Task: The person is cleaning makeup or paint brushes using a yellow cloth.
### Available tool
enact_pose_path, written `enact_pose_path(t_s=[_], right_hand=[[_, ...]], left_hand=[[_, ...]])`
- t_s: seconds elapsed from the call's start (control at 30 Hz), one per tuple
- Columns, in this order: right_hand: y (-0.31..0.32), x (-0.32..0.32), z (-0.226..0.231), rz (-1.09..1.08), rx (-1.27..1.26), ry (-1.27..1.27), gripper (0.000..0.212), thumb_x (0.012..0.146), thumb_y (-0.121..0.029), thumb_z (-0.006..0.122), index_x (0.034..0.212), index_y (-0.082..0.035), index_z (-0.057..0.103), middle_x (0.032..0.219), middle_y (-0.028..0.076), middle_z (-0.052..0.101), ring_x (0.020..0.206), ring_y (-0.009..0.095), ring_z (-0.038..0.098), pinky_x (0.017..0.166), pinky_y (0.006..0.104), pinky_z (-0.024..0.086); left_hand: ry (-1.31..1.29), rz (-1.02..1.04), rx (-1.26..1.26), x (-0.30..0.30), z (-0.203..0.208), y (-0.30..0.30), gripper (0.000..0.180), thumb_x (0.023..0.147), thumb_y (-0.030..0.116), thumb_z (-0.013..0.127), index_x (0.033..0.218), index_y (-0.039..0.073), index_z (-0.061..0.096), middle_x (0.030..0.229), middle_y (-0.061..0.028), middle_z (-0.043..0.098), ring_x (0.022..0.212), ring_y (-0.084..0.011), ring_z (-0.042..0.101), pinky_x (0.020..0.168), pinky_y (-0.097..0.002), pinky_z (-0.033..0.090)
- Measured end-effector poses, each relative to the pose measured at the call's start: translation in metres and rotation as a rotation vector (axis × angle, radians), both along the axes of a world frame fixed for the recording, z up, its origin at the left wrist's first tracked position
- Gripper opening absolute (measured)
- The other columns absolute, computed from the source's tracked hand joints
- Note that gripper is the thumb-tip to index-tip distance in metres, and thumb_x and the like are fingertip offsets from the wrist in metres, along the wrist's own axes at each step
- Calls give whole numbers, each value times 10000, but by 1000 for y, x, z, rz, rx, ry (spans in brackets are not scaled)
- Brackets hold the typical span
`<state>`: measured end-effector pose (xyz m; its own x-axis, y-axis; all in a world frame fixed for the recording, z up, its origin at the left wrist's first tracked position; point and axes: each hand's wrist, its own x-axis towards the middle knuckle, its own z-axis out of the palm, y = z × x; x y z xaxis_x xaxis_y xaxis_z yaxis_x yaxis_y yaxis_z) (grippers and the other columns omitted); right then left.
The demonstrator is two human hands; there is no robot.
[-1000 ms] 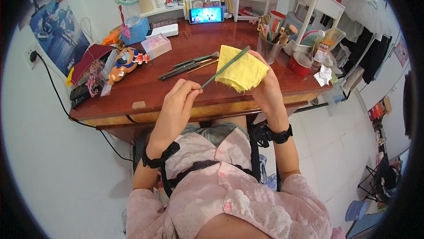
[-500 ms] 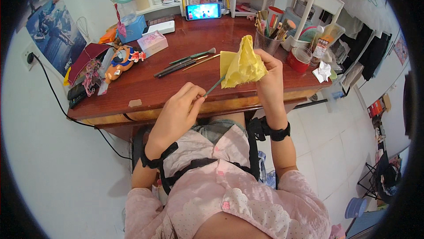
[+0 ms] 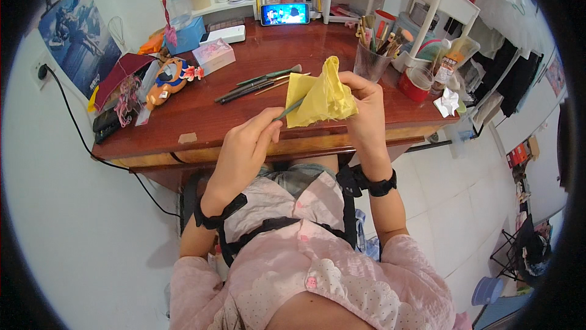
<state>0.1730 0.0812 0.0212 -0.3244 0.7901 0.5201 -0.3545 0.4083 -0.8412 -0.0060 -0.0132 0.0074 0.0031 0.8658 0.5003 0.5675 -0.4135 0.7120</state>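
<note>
My left hand (image 3: 246,148) pinches the thin green handle of a makeup brush (image 3: 289,109) over the desk's front edge. The brush's far end goes behind or into a crumpled yellow cloth (image 3: 329,95), so its tip is hidden. My right hand (image 3: 368,105) grips that cloth from the right, fingers partly covered by its folds. Beyond the cloth, several makeup brushes (image 3: 259,84) lie side by side on the red-brown desk (image 3: 226,116). A clear cup of brushes (image 3: 371,61) stands just past my right hand.
A lit phone (image 3: 285,14) leans at the back. To the left are a plush toy (image 3: 166,83), a small pink box (image 3: 213,55) and a dark red pouch (image 3: 122,78). On the right stand a red jar (image 3: 414,84), a white rack (image 3: 427,9) and crumpled white tissue (image 3: 447,103).
Both hands have shifted slightly left with the cloth and brush. The left hand has come closer to the cloth, and less of the brush handle shows between them.
</note>
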Motion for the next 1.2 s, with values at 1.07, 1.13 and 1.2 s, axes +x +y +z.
enact_pose_path(t_s=[1.07,1.13,1.2], right_hand=[[-10,-4,-8,128,-73,234,144,823,-40,621,957,12,629,850,13,640,742,50,582,649,199,474],[-10,-4,-8,194,-114,237,154,813,-34,629,960,8,627,862,14,637,743,53,581,648,201,476],[-14,-6,-7,216,-105,276,155,811,-33,630,961,8,626,870,15,635,744,54,580,651,202,477]], left_hand=[[-35,-48,-6,4,11,-17,201,900,46,490,1073,-39,546,657,-113,520,558,-154,490,547,-263,411],[-107,-108,-158,1,14,-18,207,928,96,463,1053,-45,548,598,-63,463,520,-100,427,499,-235,352],[-193,-172,-241,-4,12,-17,208,938,117,451,1035,-42,543,597,-39,466,521,-76,416,488,-222,335]])
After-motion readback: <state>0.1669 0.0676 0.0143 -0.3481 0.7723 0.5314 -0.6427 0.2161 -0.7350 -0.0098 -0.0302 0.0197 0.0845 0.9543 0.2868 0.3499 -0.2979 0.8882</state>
